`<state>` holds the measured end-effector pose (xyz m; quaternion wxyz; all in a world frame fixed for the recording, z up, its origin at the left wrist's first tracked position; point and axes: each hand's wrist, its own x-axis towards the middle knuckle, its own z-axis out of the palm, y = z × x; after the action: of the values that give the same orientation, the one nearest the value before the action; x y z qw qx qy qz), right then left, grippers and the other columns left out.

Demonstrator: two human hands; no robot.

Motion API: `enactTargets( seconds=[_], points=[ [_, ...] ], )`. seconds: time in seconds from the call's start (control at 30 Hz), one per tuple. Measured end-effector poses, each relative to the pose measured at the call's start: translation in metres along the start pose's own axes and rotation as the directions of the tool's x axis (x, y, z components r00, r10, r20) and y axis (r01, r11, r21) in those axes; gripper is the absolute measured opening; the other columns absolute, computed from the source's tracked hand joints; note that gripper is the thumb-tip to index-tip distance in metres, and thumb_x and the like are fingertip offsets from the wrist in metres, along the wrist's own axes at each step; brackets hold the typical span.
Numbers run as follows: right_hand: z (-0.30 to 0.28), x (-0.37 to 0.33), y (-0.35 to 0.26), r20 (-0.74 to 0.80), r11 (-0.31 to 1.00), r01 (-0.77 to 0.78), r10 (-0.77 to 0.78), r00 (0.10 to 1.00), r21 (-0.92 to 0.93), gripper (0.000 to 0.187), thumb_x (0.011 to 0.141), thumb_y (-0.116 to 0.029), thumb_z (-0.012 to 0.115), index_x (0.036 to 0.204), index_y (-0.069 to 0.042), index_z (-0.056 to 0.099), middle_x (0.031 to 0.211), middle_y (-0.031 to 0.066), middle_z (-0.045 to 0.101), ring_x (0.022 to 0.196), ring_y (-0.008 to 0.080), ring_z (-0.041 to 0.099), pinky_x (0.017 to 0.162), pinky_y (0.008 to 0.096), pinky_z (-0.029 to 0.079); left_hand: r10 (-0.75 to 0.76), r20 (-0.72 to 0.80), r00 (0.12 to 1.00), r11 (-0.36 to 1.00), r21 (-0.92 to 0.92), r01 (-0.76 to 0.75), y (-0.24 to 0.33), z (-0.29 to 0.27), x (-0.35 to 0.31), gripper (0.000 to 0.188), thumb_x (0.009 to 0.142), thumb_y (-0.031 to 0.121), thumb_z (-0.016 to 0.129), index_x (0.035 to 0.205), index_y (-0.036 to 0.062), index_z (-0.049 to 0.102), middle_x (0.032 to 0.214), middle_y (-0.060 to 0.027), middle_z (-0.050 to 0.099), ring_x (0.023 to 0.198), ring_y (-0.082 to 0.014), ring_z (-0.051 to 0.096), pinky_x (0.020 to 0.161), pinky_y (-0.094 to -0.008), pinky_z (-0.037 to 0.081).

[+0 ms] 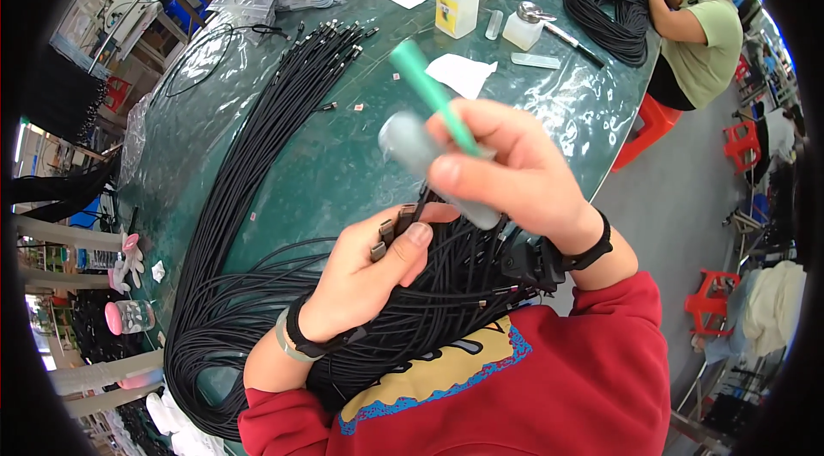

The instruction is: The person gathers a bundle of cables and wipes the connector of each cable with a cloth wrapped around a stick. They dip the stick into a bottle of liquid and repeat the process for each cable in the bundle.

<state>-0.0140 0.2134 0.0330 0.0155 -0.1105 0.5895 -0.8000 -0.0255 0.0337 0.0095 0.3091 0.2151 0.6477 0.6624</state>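
My left hand (348, 288) is closed round several black cables, and their flat metal connectors (386, 234) stick up between thumb and fingers. Just above it, my right hand (532, 168) pinches a green stick (427, 91) and a translucent tube-like piece (408, 142), both blurred by motion. The lower end of the translucent piece comes close to the connectors; whether they touch I cannot tell. Loose black cables (257, 284) lie under my hands and against my lap. Their straight bundle (266, 130) runs up the table, with many connector ends at the far end.
Two square bottles with metal tops, a white bottle (457, 5) and a smaller bottle (522, 27), stand farther back on the green table (343, 147). Nearby lie a white tissue (462, 74), a dark pen-like tool (577, 45) and a cable coil (608, 18). A co-worker (704, 35) sits at the far right.
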Motion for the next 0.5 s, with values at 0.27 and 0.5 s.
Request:
enactTargets(
  seconds=[0.27, 0.5],
  points=[
    [0.011, -0.006, -0.009, 0.241, 0.974, 0.078, -0.025, 0.97, -0.213, 0.021, 0.079, -0.013, 0.059, 0.095, 0.0, 0.052, 0.077, -0.0005, 0.051, 0.071, 0.0048, 0.046, 0.061, 0.019, 0.037, 0.088, -0.077, 0.993, 0.969, -0.225, -0.104, 0.011, -0.008, -0.018, 0.025, 0.087, 0.014, 0.046, 0.102, -0.0041, 0.055, 0.058, 0.0037, 0.046, 0.051, -0.0023, 0.035, 0.047, -0.0184, 0.028],
    [0.016, -0.016, 0.01, 0.089, 0.91, 0.295, -0.282, 0.955, -0.29, 0.018, 0.079, -0.009, 0.058, 0.094, 0.001, 0.052, 0.078, 0.0016, 0.053, 0.067, 0.0066, 0.048, 0.058, 0.0201, 0.038, 0.13, -0.235, 0.963, 0.991, 0.004, -0.133, 0.018, -0.001, -0.024, 0.017, 0.084, 0.011, 0.053, 0.09, -0.0034, 0.061, 0.061, 0.0044, 0.051, 0.054, -0.0015, 0.039, 0.048, -0.0186, 0.03]
  ],
)
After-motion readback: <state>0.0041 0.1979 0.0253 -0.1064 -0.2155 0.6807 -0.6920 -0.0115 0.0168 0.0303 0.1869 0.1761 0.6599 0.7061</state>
